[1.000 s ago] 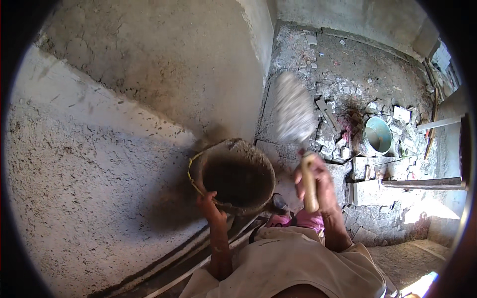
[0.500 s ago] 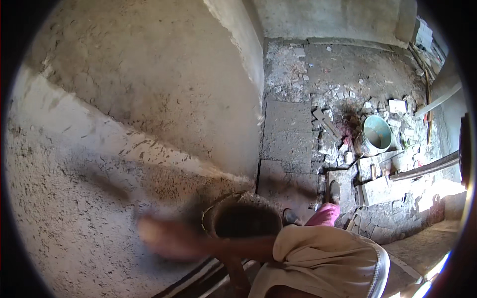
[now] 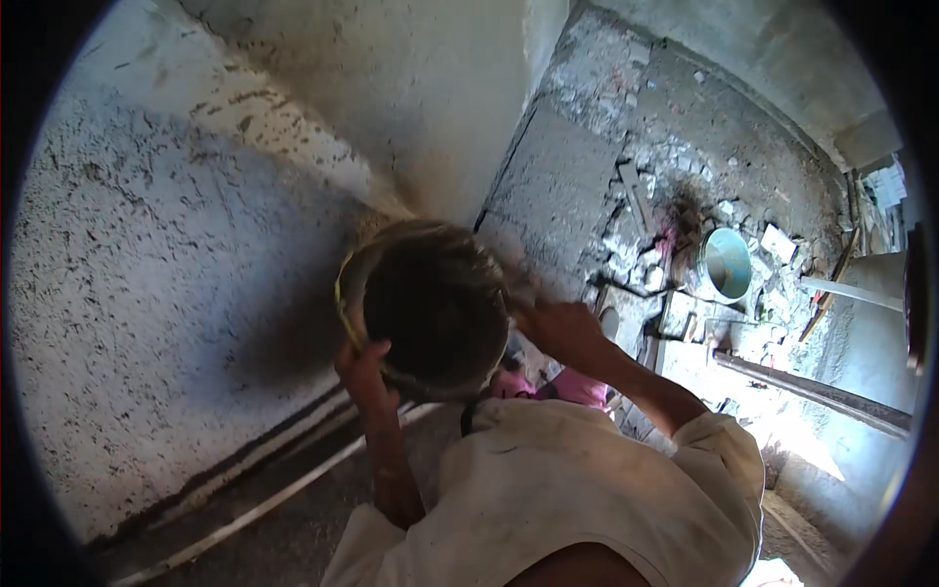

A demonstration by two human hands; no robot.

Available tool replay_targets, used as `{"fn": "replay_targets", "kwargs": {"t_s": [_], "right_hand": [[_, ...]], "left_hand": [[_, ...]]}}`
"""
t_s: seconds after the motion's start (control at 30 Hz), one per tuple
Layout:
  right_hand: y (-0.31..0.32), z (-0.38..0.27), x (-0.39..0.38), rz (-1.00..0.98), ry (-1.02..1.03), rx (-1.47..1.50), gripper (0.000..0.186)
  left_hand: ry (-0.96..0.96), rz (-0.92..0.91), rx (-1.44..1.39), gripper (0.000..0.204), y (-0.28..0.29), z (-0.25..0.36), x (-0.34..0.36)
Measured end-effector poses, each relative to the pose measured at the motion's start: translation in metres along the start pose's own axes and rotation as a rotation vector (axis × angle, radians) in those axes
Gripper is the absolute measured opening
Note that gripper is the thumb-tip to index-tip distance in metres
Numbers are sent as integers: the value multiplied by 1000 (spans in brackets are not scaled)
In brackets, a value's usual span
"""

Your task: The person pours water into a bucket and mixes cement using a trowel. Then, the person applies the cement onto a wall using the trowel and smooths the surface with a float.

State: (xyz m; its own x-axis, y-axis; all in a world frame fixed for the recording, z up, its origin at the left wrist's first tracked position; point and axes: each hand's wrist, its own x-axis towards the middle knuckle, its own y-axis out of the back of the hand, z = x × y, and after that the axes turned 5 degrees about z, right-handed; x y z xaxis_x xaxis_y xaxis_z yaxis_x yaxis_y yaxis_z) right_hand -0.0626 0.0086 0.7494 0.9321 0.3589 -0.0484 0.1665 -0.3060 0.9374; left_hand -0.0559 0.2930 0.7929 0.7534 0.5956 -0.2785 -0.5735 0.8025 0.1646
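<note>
Dark-flecked wall (image 3: 176,245) stands left of my left hand (image 3: 367,377); broken rubble (image 3: 675,157) lies ahead and right of my right hand (image 3: 559,328). Change: half a second ago, my right arm extended left across the wall; it has now returned, placing both hands at the large bucket (image 3: 354,303). The trowel visible in my right hand one second ago no longer shows. Position: the bucket sits ahead and right of my left hand, immediately left of my right. Left hand: closed on the rim, beside a yellow strand (image 3: 340,289). Right hand: fingers at the bucket's right edge; whether they grip anything cannot be determined.
</note>
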Motion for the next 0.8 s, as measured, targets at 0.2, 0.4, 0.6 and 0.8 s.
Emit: {"fn": "replay_targets", "kwargs": {"t_s": [0.2,0.4,0.6,0.8], "right_hand": [[-29,-8,34,110,33,-188,43],[53,7,17,-282,152,-149,50],[58,-7,27,60,43,-276,40],[69,0,-4,-148,90,-208,40]], "left_hand": [[-75,-323,-101,25,-35,11,-2],[-40,-334,-372,28,-51,24,0],[-5,-450,-361,15,-68,18,6],[-62,-483,-361,9,-70,19,11]]}}
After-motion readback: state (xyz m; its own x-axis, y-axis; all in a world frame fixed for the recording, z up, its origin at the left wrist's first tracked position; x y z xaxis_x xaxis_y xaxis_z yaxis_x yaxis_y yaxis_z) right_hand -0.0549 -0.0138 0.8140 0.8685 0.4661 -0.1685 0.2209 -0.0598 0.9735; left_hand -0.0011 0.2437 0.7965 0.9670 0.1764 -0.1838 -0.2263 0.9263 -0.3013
